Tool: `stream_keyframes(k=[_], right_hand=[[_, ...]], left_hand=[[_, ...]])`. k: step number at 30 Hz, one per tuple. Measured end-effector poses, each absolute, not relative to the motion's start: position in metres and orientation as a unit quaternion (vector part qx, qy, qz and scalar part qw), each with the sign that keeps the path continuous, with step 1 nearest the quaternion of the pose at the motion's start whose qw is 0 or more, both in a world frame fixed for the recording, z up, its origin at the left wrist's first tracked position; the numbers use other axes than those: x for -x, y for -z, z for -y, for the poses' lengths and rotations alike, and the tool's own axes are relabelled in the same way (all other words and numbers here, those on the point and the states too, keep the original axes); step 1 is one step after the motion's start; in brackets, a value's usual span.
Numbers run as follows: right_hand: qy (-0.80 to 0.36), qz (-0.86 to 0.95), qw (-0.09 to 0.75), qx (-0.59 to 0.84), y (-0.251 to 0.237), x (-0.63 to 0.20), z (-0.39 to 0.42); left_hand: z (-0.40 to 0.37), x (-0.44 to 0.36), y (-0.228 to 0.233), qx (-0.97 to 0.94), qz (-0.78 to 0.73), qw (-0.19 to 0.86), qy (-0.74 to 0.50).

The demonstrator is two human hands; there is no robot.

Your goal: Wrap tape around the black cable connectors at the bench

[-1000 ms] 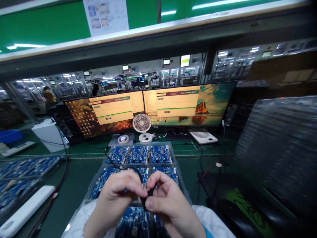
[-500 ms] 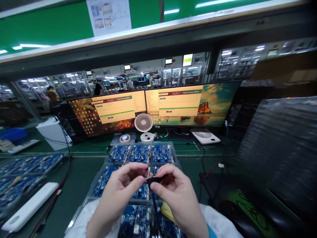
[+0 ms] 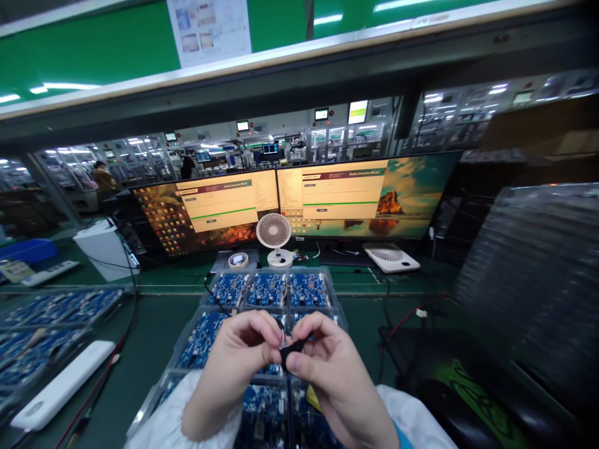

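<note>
Both hands meet over a clear tray [image 3: 140,411] of blue circuit boards [image 3: 267,290]. Between thumb and fingertips, my left hand [image 3: 246,349] pinches thin wires [image 3: 282,337] with a light-coloured end. My right hand [image 3: 334,365] is closed on a small flat black strip [image 3: 291,353], possibly tape, right beside the left fingertips. The strip touches the wires, though the fingers partly hide where they join. A dark cable [image 3: 291,405] hangs from this spot over the boards. Something yellow [image 3: 313,397] shows under my right hand.
Two monitors [image 3: 210,206] stand behind the tray with a small fan [image 3: 274,232] before them. On the left are another tray of boards [image 3: 37,355] and a white bar-shaped device [image 3: 63,386]. Stacked clear trays [image 3: 538,293] and a black mat [image 3: 421,355] lie right.
My left fingers have come closer together, and the black strip now tilts up toward the right. Both hands sit slightly lower in the view. The camera has shifted a little.
</note>
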State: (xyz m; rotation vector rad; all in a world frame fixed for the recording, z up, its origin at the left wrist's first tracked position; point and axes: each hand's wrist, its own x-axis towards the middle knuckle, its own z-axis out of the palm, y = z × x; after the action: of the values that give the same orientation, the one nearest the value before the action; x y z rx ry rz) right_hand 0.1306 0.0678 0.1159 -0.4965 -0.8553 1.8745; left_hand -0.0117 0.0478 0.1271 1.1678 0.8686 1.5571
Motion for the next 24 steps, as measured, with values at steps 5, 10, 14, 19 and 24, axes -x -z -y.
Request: stream_keyframes(k=[5,10,14,19,24], right_hand=[[-0.702,0.409,0.539,0.224,-0.11,-0.131,-0.071],[-0.62,0.486,0.567,0.24,-0.103,-0.133,-0.078],[-0.579,0.515,0.573,0.265,-0.103,-0.131,-0.079],[-0.469,0.602,0.574,0.298,-0.105,-0.131,-0.075],[-0.318,0.682,0.591,0.29,-0.109,-0.134,-0.069]], left_hand=[[-0.049,0.014,-0.126,-0.472,-0.382,0.477,-0.635],[-0.043,0.014,-0.131,-0.488,-0.47,0.43,-0.597],[-0.041,0.008,-0.134,-0.484,-0.492,0.415,-0.593],[-0.042,0.006,-0.132,-0.505,-0.505,0.387,-0.583],[-0.043,0.006,-0.13,-0.52,-0.518,0.365,-0.573]])
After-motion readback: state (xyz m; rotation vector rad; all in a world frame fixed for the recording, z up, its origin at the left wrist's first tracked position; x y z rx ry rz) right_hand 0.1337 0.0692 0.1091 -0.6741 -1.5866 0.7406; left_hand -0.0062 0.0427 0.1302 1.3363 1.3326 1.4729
